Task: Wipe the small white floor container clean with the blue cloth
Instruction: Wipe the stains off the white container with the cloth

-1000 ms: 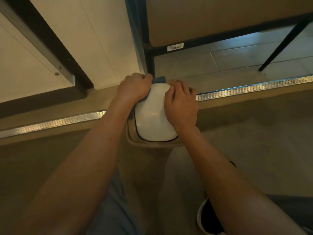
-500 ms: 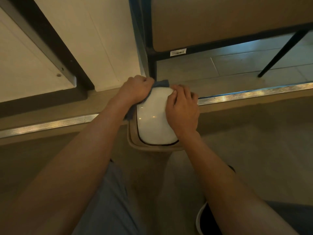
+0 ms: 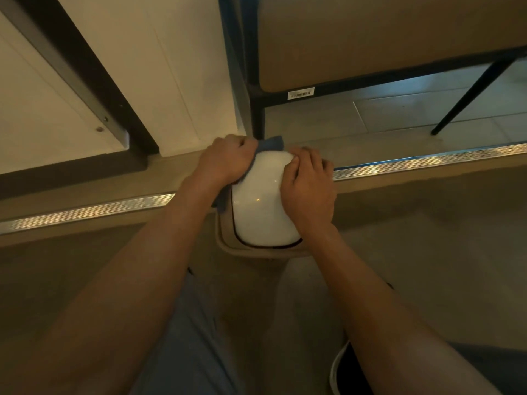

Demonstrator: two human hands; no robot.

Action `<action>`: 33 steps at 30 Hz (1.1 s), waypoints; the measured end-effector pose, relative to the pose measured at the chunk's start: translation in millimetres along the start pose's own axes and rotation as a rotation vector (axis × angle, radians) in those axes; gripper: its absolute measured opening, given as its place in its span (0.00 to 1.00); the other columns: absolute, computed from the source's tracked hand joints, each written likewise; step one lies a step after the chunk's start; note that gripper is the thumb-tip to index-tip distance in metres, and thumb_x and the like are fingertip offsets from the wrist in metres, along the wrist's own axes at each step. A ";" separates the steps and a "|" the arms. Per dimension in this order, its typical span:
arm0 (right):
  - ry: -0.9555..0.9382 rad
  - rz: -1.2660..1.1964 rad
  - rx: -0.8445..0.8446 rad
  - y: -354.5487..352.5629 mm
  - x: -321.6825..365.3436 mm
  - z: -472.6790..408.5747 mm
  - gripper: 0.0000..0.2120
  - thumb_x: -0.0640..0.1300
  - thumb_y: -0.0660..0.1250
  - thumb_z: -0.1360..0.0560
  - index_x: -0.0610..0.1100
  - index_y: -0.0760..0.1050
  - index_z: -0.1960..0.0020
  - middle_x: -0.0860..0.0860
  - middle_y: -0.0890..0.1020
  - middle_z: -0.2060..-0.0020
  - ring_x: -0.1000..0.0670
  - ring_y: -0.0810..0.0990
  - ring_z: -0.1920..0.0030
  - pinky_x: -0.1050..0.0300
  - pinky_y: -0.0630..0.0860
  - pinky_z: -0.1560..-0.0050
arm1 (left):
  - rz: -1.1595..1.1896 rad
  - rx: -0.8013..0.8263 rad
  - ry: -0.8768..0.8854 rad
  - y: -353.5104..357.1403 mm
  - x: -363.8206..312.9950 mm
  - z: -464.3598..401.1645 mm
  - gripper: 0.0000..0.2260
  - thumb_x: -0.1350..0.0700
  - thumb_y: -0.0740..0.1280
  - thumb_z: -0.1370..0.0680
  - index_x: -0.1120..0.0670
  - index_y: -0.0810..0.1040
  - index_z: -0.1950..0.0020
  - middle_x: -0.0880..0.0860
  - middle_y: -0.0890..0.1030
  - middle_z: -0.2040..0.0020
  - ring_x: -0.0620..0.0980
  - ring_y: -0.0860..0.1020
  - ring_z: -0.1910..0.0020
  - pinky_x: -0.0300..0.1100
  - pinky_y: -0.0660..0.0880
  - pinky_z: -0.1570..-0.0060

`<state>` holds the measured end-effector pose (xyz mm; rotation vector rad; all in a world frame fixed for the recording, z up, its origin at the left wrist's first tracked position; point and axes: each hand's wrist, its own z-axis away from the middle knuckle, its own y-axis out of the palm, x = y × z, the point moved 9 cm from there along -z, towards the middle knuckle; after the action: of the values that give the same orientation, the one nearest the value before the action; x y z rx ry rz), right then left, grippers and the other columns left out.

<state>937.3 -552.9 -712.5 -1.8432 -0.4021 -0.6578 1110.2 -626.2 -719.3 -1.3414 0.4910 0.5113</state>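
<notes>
At frame centre, presses blue cloth [image 3: 272,143] with curled left hand [image 3: 225,159] onto white container [image 3: 261,201], curls right hand [image 3: 309,186] over opposite edge, seemingly bracing.

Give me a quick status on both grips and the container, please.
Left grip holds cloth on container, left side. Right grip curled over its right edge. Black leg close behind.

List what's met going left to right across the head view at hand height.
Dark door frame → left hand, gripping the blue cloth → white container → right hand → black slanted table leg.
</notes>
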 end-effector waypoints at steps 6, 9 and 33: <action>-0.009 0.004 -0.018 0.2 -1.3 -0.5 0.23 0.53 0.46 0.19 0.48 0.74 0.35 0.50 0.77 0.36 0.44 0.74 0.39 0.50 0.72 0.42 | -0.431 0.015 0.088 18.4 -54.2 -3.5 0.18 0.44 0.51 0.16 0.53 0.75 0.52 0.54 0.78 0.55 0.51 0.74 0.61 0.47 0.68 0.57; 0.002 -0.012 -0.021 -0.4 -1.9 0.3 0.23 0.53 0.47 0.19 0.47 0.74 0.35 0.49 0.77 0.36 0.44 0.73 0.39 0.46 0.74 0.43 | -0.222 -0.052 0.279 9.6 -42.1 17.1 0.20 0.44 0.51 0.15 0.52 0.80 0.48 0.54 0.82 0.54 0.52 0.78 0.58 0.47 0.71 0.59; -0.055 -0.048 -0.003 -3.7 1.2 0.5 0.20 0.49 0.50 0.18 0.44 0.75 0.34 0.46 0.77 0.36 0.42 0.73 0.39 0.48 0.72 0.39 | 0.275 -0.286 -0.045 -2.2 16.0 48.5 0.18 0.46 0.52 0.14 0.51 0.79 0.39 0.54 0.81 0.44 0.51 0.78 0.45 0.45 0.73 0.45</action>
<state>936.3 -551.1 -709.2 -1.8623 -0.4834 -0.6415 1126.2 -577.7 -719.5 -1.5400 0.5852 0.8619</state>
